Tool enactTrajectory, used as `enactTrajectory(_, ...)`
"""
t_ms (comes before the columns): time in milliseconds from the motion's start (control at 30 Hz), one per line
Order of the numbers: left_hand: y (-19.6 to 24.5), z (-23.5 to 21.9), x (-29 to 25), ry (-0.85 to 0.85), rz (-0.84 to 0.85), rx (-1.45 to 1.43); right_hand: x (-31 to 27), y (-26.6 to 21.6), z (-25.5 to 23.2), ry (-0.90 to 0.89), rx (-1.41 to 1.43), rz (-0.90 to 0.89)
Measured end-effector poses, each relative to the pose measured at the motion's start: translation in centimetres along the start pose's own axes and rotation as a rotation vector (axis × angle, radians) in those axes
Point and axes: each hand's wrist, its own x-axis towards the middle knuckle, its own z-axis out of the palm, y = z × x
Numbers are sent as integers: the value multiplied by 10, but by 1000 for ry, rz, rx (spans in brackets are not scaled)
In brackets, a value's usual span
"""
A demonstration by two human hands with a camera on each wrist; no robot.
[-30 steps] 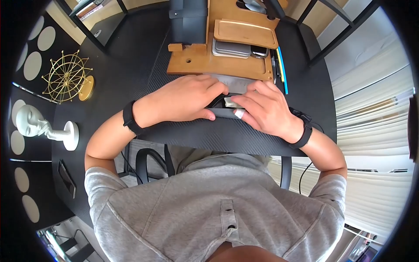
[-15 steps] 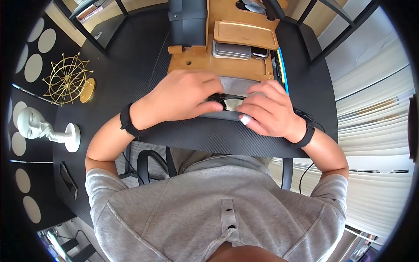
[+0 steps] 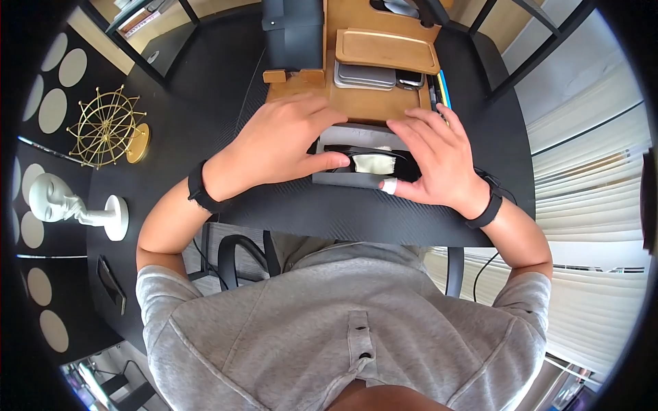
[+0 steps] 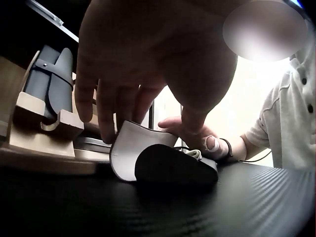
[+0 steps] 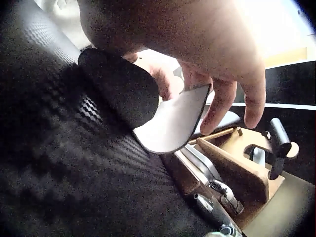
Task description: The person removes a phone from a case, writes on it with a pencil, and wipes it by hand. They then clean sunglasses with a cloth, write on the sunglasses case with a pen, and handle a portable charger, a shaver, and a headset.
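A grey glasses case (image 3: 336,179) lies opened on the desk between the two hands, its pale-lined lid (image 5: 170,123) standing up at the back. Inside it are black glasses (image 3: 406,163) with a folded cream cloth (image 3: 374,164) over their middle. At the case's left end, the left hand (image 3: 284,140) has its thumb reaching over the glasses and its fingers by the lid's upper edge. The right hand (image 3: 445,161) spreads its fingers around the right end, its thumb, with a white wrap on it, at the front edge.
Behind the case stands a wooden organizer (image 3: 370,106) holding silver flat devices (image 3: 363,75) and a dark pouch (image 3: 293,34). Pens (image 3: 442,85) lie along its right side. To the left are a gold wheel ornament (image 3: 106,127), a white figurine (image 3: 113,216) and a phone (image 3: 111,284).
The right hand has let go of the cloth, moved right and spread its fingers, leaving the cloth in the case. The left hand has shifted slightly left, its thumb now above the glasses.
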Motion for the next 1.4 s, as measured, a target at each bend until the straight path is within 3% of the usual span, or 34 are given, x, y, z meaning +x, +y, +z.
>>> enactTrajectory(233,0,4,-1,4,25,-28,1,3,1,28,118,-78)
enactTrajectory(367,-1,5,-2,-20,125,-90,1,5,1,13,167,-130)
enactTrajectory(867,4,5,-2,-193,17,-113,3,4,-4,-67,282,-126)
enactTrajectory(967,1,10,-4,-100,101,-110,7,13,-16,-44,307,-128)
enactTrajectory(1133,2,10,-5,-115,98,-128,13,49,-51,2,204,351)
enactTrajectory(1200,2,9,-4,-121,100,-132,19,69,-61,-52,38,437)
enactTrajectory(1300,4,10,-5,-129,92,-156,15,96,-52,-209,6,534)
enactTrajectory(1400,5,7,-4,-128,96,-168,6,99,-32,-257,-30,583)
